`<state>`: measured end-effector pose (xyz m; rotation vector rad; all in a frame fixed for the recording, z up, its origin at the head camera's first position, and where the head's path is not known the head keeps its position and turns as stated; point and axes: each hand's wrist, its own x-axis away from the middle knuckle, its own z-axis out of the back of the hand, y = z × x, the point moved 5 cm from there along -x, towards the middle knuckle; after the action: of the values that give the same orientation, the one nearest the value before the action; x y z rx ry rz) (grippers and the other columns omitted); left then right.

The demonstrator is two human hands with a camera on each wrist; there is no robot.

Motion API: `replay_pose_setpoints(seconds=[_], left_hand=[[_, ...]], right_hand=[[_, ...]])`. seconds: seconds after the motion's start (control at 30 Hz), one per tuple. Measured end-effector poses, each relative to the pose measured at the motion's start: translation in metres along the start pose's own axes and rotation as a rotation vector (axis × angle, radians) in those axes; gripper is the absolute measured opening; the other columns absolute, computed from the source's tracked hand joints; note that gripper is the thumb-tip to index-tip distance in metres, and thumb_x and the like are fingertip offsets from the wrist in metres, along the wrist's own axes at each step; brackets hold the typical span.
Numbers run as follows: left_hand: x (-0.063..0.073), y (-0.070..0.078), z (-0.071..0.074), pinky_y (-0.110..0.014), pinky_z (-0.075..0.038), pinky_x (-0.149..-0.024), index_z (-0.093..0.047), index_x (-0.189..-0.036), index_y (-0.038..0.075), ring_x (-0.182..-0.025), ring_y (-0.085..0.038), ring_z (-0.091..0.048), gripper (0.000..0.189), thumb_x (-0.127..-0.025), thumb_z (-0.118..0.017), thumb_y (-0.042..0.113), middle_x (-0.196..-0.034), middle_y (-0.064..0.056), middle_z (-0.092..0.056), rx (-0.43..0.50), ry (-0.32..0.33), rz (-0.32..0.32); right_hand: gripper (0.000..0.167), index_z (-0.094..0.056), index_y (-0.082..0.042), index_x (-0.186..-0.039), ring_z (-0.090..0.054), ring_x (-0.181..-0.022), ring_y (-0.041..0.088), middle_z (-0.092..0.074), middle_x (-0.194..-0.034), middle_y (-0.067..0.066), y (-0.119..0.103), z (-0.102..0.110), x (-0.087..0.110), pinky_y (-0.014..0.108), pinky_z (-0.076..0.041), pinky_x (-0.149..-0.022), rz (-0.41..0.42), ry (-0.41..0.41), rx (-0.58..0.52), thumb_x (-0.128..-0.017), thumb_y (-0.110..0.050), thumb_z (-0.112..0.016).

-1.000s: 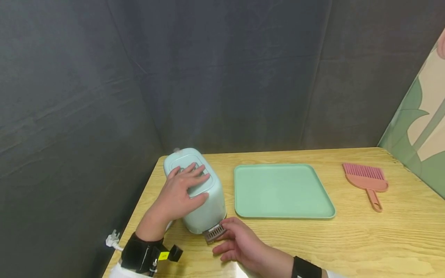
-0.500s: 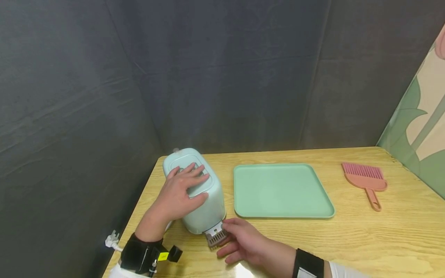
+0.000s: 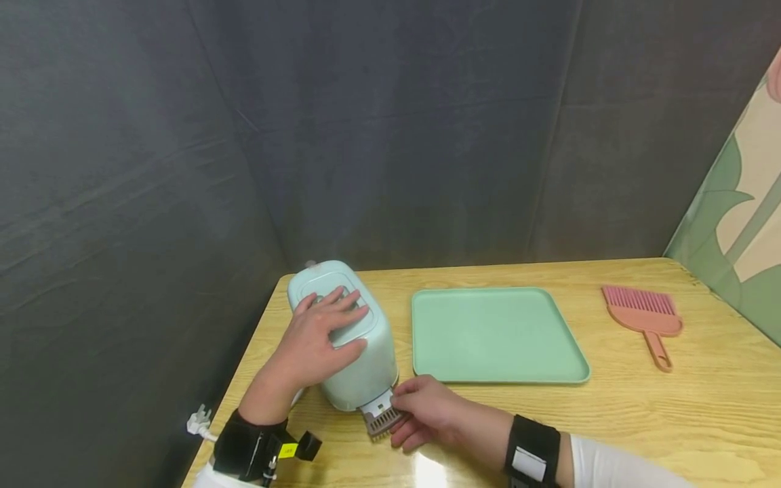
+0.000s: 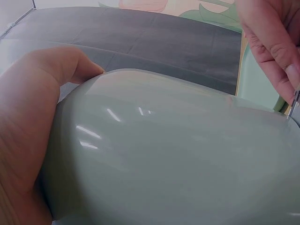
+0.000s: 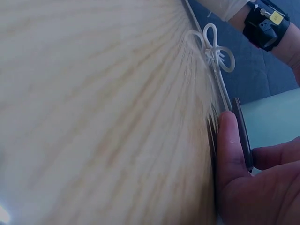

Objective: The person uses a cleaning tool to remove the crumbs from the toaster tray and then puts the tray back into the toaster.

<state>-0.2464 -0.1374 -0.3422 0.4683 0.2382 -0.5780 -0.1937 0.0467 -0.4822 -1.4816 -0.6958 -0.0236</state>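
Observation:
A light-blue toaster (image 3: 358,369) with a glossy rounded body stands at the left of the table. My left hand (image 3: 314,339) rests on its top, fingers spread. In the left wrist view, the toaster body (image 4: 178,150) fills the middle, with the left hand (image 4: 28,117) along its side. A brown slotted crumb tray (image 3: 384,421) with a pale inner part juts from the toaster's near end, low to the table. My right hand (image 3: 430,410) pinches its right edge. In the right wrist view, the crumb tray (image 5: 243,136) shows edge-on between the fingers of the right hand (image 5: 262,192).
Right of the toaster lies a flat green tray (image 3: 494,335). A pink brush with a dustpan (image 3: 647,318) lies farther right. The toaster's white plug (image 3: 198,421) is at the table's left edge, and its bundled cord (image 5: 214,54) shows in the right wrist view. Dark curtains stand behind.
The crumb tray has slid farther out of the toaster toward the person, showing more of its pale part. My right hand has moved slightly with it. The left hand has stayed put.

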Motion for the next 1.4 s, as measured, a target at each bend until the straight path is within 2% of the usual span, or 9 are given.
replay_pose_setpoints(seconds=[0.23,0.67,0.93,1.4], left_hand=[[0.000,-0.001,-0.001,-0.063,-0.018,-0.124,-0.065,-0.140,0.029,-0.153,-0.028,-0.039,0.052,-0.091,-0.067,0.048,-0.155,0.003,-0.053,0.001,-0.004,0.003],[0.000,-0.001,0.000,-0.063,-0.018,-0.124,-0.065,-0.140,0.029,-0.153,-0.028,-0.039,0.052,-0.091,-0.067,0.047,-0.154,0.003,-0.053,0.000,0.001,-0.005],[0.000,-0.001,-0.001,-0.063,-0.018,-0.124,-0.065,-0.140,0.028,-0.153,-0.028,-0.039,0.052,-0.091,-0.067,0.047,-0.155,0.003,-0.053,-0.001,0.000,-0.002],[0.000,-0.001,-0.001,-0.062,-0.017,-0.124,-0.064,-0.141,0.029,-0.154,-0.028,-0.038,0.053,-0.092,-0.066,0.048,-0.155,0.003,-0.052,0.002,-0.012,0.010]], right_hand=[[0.022,-0.059,0.003,-0.119,-0.070,-0.053,0.017,-0.073,-0.079,0.020,-0.002,0.001,-0.001,0.035,-0.061,-0.052,-0.010,-0.002,0.049,-0.101,-0.010,-0.056],[0.021,-0.058,0.001,-0.117,-0.068,-0.052,0.018,-0.071,-0.077,0.019,0.003,0.004,0.007,0.036,-0.061,-0.051,-0.011,-0.031,0.053,-0.098,-0.009,-0.056],[0.019,-0.058,-0.001,-0.116,-0.068,-0.052,0.017,-0.070,-0.077,0.018,0.008,0.005,0.016,0.030,-0.059,-0.048,-0.028,-0.081,0.044,-0.098,-0.008,-0.055],[0.015,-0.057,-0.001,-0.111,-0.068,-0.050,0.018,-0.069,-0.072,0.014,0.013,0.006,0.028,0.029,-0.057,-0.046,-0.027,-0.155,0.038,-0.098,-0.008,-0.053]])
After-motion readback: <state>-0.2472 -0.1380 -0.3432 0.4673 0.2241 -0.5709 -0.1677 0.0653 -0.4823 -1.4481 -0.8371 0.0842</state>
